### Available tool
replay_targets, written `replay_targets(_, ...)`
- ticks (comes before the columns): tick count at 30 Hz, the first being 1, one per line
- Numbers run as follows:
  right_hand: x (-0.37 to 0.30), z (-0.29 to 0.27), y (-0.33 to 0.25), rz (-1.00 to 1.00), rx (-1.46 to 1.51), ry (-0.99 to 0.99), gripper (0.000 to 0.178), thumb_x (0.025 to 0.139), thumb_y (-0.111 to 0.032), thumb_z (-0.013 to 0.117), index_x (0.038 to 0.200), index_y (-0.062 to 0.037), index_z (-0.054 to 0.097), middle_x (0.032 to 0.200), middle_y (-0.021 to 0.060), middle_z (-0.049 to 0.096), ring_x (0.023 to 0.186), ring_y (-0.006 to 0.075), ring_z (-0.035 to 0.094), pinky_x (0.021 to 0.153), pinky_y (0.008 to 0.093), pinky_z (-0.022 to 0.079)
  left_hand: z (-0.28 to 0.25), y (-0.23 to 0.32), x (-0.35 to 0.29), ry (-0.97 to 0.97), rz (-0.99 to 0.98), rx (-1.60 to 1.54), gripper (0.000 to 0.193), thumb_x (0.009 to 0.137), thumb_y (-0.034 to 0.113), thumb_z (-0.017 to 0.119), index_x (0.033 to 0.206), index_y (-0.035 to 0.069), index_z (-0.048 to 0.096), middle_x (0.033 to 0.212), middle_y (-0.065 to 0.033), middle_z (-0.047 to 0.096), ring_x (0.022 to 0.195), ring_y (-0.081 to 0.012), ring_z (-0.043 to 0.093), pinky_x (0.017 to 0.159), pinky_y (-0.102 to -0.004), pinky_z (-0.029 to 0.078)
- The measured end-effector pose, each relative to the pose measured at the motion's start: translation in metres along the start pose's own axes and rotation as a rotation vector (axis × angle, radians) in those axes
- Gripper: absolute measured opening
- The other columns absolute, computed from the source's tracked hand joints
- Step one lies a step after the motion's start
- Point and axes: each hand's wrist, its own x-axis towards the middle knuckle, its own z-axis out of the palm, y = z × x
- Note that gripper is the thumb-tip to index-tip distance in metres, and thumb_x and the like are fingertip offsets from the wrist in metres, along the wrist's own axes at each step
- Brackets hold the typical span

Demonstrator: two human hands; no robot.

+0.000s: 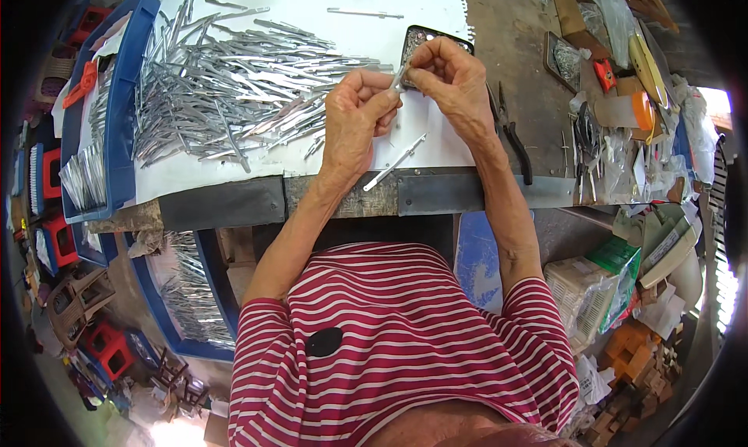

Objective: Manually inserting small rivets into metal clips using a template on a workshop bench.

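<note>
My left hand (pixel 354 120) is closed on a thin silvery metal strip (pixel 399 78), held tilted above the white sheet. Thumb and fingertips of my right hand (pixel 460 85) pinch together at the strip's upper end; whatever small part they may hold is hidden. Just behind them sits a black tray (pixel 407 40) of tiny metal pieces, partly covered by my right hand. A big heap of similar metal strips (pixel 241 81) spreads to the left. One slotted strip (pixel 396 162) lies by itself near the table's front edge, and another strip (pixel 365 13) lies farther back.
Black-handled pliers (pixel 516 147) lie right of my right forearm. At the left edge stands a blue bin (pixel 125 112) holding more strips. Farther right are a small dark tray (pixel 562 61), a jar with an orange lid (pixel 623 110) and plastic bags. Another blue bin (pixel 204 283) stands below the table.
</note>
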Motion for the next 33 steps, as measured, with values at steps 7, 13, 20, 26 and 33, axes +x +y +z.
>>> replay_targets(7,0.0,0.001,-0.001,-0.008,-0.019,0.012,0.01,0.072,0.001,0.059,0.08,-0.0008,0.054,0.07,-0.0012,0.054,0.062,0.0032,0.048,0.054,0.0164,0.04,0.001,-0.002,0.0,0.001,-0.002,-0.004,0.011,0.079,0.0,0.057,0.088,-0.001,0.051,0.07,-0.0077,0.057,0.051,-0.005,0.043,0.041,-0.0158,0.029)
replay_targets(13,-0.001,0.002,-0.001,0.006,-0.027,0.019,0.01,0.071,0.001,0.059,0.08,-0.0004,0.054,0.071,-0.0007,0.054,0.062,0.0034,0.049,0.054,0.0167,0.04,0.0,-0.001,0.001,-0.005,-0.034,-0.036,0.013,0.079,0.0,0.057,0.09,-0.001,0.05,0.07,-0.0078,0.057,0.052,-0.0049,0.043,0.041,-0.0152,0.029)
replay_targets(20,0.0,0.0,0.0,-0.018,-0.038,-0.002,0.01,0.071,0.001,0.059,0.081,-0.0001,0.054,0.071,-0.0005,0.055,0.062,0.0035,0.049,0.055,0.0169,0.04,-0.001,0.005,0.001,-0.007,-0.016,0.096,0.011,0.078,0.003,0.058,0.087,0.0,0.053,0.068,-0.0042,0.056,0.051,-0.004,0.043,0.041,-0.0153,0.03)
replay_targets(26,0.0,0.0,-0.001,-0.005,-0.002,-0.006,0.011,0.071,0.002,0.059,0.081,-0.001,0.054,0.07,-0.0013,0.054,0.062,0.0026,0.049,0.054,0.0157,0.039,0.005,0.005,-0.001,0.02,0.065,0.207,0.006,0.077,0.001,0.057,0.083,0.0,0.055,0.064,-0.0015,0.055,0.051,-0.0026,0.042,0.043,-0.0161,0.03)
replay_targets(33,-0.001,0.0,-0.001,0.059,0.125,-0.063,0.012,0.074,0.0,0.056,0.086,0.0005,0.053,0.072,0.0008,0.055,0.063,0.0049,0.05,0.056,0.0176,0.041,0.005,0.004,-0.004,0.078,0.358,0.634,0.001,0.076,0.0,0.055,0.077,-0.001,0.055,0.063,0.0011,0.052,0.052,-0.0026,0.039,0.046,-0.0192,0.033)
